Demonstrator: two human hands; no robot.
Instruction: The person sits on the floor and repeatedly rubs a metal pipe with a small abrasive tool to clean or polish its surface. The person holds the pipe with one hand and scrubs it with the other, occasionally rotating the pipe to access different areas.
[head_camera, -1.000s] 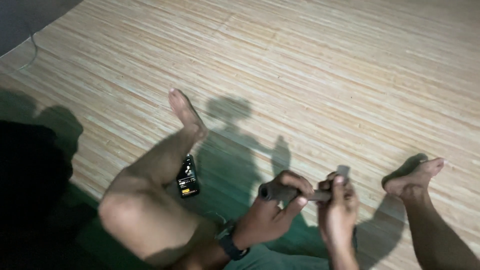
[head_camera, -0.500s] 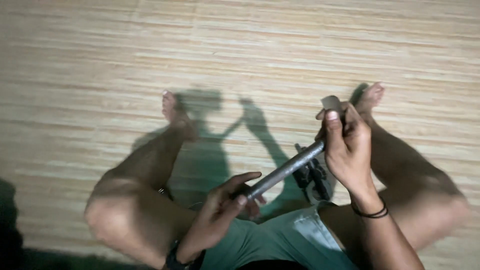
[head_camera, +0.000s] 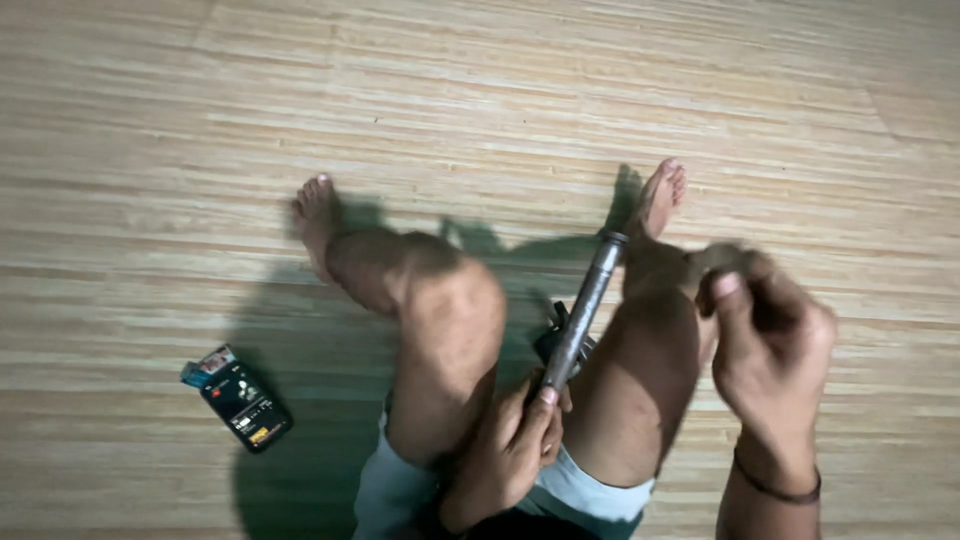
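I sit on a woven floor mat with both bare legs out in front. My left hand (head_camera: 510, 445) grips the lower end of a grey metal tube (head_camera: 585, 305) that slants up and to the right between my knees. My right hand (head_camera: 765, 335) is raised to the right of the tube, off it, with fingers curled; it is blurred and I cannot tell whether it holds a small part. A dark metal piece (head_camera: 552, 340) lies on the floor behind the tube, mostly hidden.
A black phone with a lit screen (head_camera: 245, 405) lies on the mat to the left of my left leg, with a small coloured packet (head_camera: 207, 365) at its top end. The striped mat (head_camera: 480, 100) stretches all around.
My right hand has come off the top end of the tube and moved right. The tube now stands steeper in my left hand. The view has shifted and my knees are drawn up.
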